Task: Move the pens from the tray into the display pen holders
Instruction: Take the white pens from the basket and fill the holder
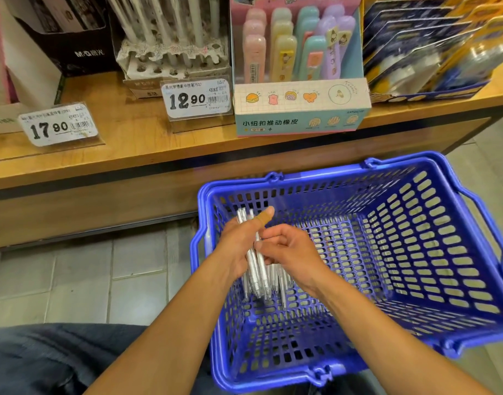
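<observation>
Gripping slim white pens (pixel 256 266), both hands.

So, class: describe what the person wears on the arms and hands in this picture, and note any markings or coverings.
Both forearms are bare, with no sleeves, watch or rings in view. The left hand has a tan plaster wrapped round one fingertip. The right hand shows no glove or covering. Dark trousers fill the lower left.
</observation>
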